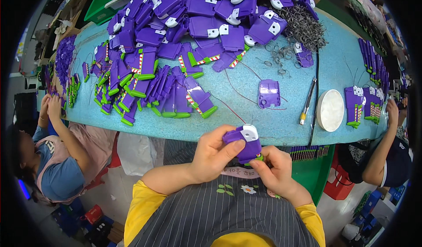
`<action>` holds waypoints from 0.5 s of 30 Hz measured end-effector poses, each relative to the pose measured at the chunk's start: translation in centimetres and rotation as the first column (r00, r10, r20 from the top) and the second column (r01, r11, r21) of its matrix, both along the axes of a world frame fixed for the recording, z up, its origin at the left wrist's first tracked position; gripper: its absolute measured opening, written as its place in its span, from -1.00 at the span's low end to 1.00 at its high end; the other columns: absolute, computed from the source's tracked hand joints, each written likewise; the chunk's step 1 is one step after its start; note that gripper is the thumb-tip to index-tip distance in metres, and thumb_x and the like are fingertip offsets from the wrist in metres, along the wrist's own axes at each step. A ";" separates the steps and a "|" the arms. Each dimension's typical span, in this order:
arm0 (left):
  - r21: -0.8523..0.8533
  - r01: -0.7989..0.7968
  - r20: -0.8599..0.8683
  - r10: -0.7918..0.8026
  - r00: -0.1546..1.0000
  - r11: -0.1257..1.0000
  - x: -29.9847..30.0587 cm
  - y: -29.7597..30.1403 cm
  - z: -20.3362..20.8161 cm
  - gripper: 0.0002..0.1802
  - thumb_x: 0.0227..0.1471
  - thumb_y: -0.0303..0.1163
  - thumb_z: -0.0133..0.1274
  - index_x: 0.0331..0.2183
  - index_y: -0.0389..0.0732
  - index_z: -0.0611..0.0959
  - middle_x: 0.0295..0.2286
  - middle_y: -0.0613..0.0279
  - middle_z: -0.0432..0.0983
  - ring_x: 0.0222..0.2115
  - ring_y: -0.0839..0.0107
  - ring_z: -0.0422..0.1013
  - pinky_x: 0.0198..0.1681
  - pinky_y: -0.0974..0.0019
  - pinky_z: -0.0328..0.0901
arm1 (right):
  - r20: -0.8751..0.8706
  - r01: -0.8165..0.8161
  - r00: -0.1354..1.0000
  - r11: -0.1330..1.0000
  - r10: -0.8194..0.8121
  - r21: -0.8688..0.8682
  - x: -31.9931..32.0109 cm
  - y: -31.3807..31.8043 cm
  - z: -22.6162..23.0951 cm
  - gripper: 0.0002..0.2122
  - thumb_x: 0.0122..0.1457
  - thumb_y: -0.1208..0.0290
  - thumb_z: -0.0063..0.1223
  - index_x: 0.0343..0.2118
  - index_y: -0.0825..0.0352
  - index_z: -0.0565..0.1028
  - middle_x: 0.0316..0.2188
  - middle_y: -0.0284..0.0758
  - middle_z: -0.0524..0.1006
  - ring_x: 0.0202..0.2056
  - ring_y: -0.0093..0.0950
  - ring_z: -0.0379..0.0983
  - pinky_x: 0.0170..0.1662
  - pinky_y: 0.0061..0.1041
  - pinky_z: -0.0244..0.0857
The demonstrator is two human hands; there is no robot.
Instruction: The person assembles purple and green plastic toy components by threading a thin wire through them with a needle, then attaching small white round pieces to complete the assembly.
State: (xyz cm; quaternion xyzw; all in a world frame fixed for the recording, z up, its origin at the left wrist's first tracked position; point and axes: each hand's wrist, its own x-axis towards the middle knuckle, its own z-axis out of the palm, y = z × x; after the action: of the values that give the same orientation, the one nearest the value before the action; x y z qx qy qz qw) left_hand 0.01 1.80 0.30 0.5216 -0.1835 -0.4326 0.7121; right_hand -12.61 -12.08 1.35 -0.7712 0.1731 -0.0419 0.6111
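Just off the table's near edge, I hold a purple plastic wing-shaped part (pixel 251 148) with a white rounded end at the top and green at its lower end. My left hand (pixel 214 152) is closed on its left side, thumb across the purple face. At its lower right, my right hand (pixel 274 170) pinches the green end, its fingers partly hidden behind the part. Beyond my hands, a single purple panel (pixel 269 93) lies flat on the table, with thin wires near it.
A pile of purple and white parts (pixel 202 16) covers the far table (pixel 198 130). Left are green-edged wing parts (pixel 140 82); right, grey springy rings (pixel 303 25), a brush-like tool (pixel 307 101), a black cable (pixel 314 115) and a round white dish (pixel 330 110). People work at both sides.
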 end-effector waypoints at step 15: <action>-0.080 -0.068 -0.008 0.067 0.998 0.995 -1.0 -1.1 -1.2 -0.78 0.10 -0.49 -0.06 -0.19 -0.37 0.42 -0.34 0.28 0.40 -0.32 0.62 0.30 -0.25 0.51 0.22 | -0.031 0.140 0.990 0.933 -0.138 0.333 0.8 -0.1 -1.3 -0.87 -0.01 0.50 0.14 -0.40 0.42 0.49 -0.54 -0.33 0.42 -0.53 -0.55 0.33 -0.44 -0.61 0.19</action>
State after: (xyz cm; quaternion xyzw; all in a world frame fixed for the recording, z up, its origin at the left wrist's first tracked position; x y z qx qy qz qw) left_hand -0.96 0.74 -0.92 0.4975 -0.1810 -0.4021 0.7471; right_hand -11.78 -12.19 0.07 -0.6424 0.2342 -0.0521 0.7278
